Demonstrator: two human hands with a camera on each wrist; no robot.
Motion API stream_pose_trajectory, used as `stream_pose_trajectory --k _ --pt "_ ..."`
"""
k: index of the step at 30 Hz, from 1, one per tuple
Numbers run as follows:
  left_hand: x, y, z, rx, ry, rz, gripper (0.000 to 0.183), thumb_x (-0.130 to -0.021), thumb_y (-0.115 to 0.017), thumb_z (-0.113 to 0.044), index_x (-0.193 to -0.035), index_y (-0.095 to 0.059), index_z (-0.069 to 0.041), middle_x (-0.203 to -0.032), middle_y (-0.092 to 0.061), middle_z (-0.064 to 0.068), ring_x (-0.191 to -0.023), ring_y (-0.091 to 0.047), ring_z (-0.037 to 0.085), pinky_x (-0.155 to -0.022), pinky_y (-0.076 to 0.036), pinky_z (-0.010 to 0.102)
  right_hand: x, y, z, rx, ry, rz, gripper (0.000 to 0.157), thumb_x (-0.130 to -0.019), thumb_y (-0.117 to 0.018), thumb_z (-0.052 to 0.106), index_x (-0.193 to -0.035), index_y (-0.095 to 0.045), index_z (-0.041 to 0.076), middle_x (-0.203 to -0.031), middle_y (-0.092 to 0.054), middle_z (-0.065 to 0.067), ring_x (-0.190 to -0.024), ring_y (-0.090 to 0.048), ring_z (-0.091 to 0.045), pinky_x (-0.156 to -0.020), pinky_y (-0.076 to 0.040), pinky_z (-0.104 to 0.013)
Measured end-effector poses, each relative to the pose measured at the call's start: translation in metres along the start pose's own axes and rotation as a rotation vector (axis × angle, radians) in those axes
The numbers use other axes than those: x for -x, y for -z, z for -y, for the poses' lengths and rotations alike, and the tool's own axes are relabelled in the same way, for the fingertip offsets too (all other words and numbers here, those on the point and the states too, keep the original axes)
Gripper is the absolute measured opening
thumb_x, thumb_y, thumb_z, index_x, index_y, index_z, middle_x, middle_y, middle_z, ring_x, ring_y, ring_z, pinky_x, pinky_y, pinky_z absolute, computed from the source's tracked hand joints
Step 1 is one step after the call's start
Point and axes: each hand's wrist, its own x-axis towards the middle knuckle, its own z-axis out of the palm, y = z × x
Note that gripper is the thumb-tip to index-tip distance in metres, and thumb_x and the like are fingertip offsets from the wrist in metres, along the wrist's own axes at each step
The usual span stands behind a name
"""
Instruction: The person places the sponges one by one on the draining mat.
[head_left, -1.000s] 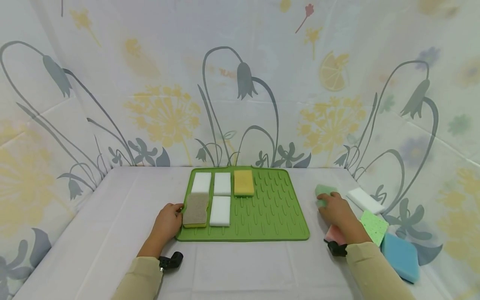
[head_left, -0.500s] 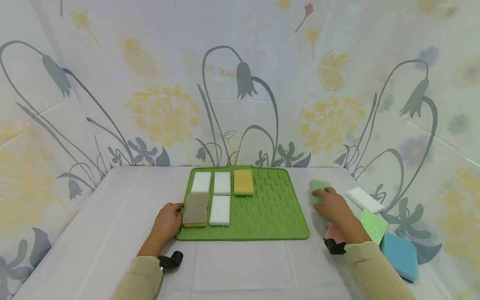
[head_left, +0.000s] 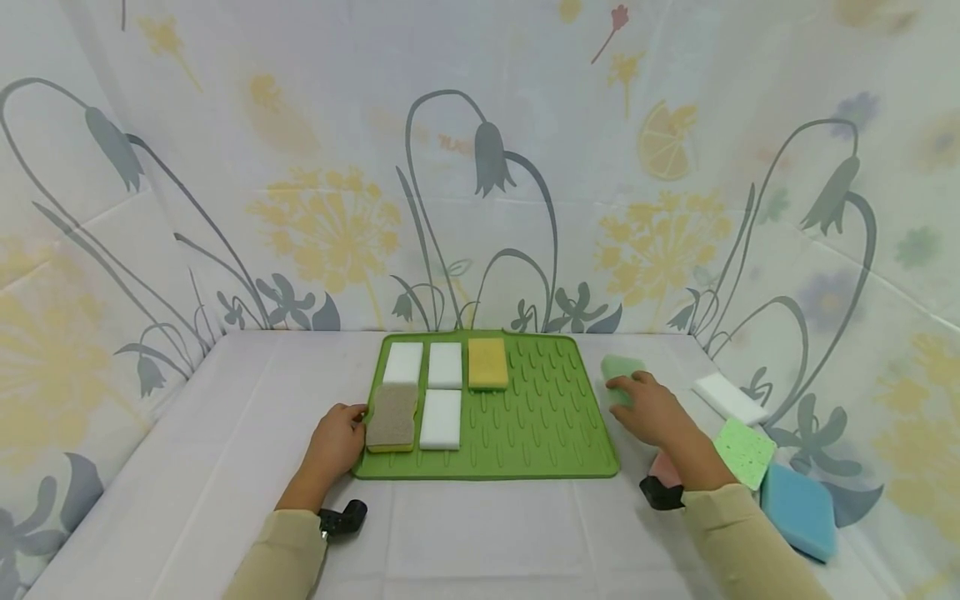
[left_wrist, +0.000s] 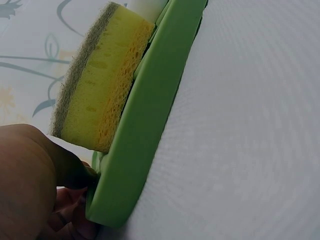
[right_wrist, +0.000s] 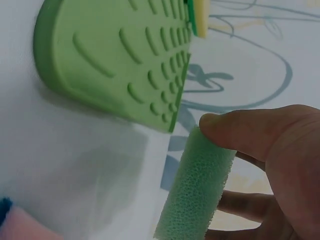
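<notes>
Pinched the pale green sponge in the right hand, just off the mat toward three o'clock, gripped the mat's rim with the left hand near nine, and judged the sponge light, soft, best held gently by its edges.

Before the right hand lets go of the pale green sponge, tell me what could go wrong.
The right hand grips the pale green sponge from one side, leaving much of it uncovered, so it might twist or slip. The left hand pinches the green mat by its rim; a tug could shift the gray-topped sponge on it.
</notes>
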Motion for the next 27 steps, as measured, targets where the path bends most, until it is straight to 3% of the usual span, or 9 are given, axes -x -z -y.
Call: stream_pose_trajectory --k 16,22,27 --pt "0.000 0.002 0.000 0.000 -0.002 0.008 0.037 -0.095 -0.049 -0.006 -0.128 -0.057 0.007 -0.112 -0.061 0.023 -0.105 -0.060 0.035 -0.088 -0.050 0.049 0.003 -0.005 0.033 -0.018 0.029 0.075 0.041 -0.095 -0.061 0.023 -0.133 -0.056 0.009 -0.136 -0.044 -0.033 -0.108 -0.058 -0.047 -0.087 -0.049 -0.058" --pt "0.000 0.002 0.000 -0.001 -0.006 0.014 0.037 -0.095 -0.049 -0.006 -0.128 -0.057 0.007 -0.112 -0.061 0.023 -0.105 -0.060 0.035 -0.087 -0.050 0.049 0.004 -0.011 0.042 -0.014 0.065 0.049 0.040 -0.093 -0.063 0.022 -0.130 -0.058 0.008 -0.132 -0.048 -0.031 -0.100 -0.062 -0.044 -0.082 -0.051 -0.055" --pt "0.000 0.001 0.000 0.006 -0.001 0.010 0.037 -0.095 -0.048 -0.007 -0.129 -0.057 0.007 -0.113 -0.061 0.023 -0.106 -0.059 0.035 -0.088 -0.050 0.049 0.003 -0.017 0.050 -0.018 0.084 0.037 0.041 -0.092 -0.065 0.023 -0.130 -0.058 0.009 -0.132 -0.048 -0.030 -0.102 -0.061 -0.046 -0.084 -0.051 -0.056"
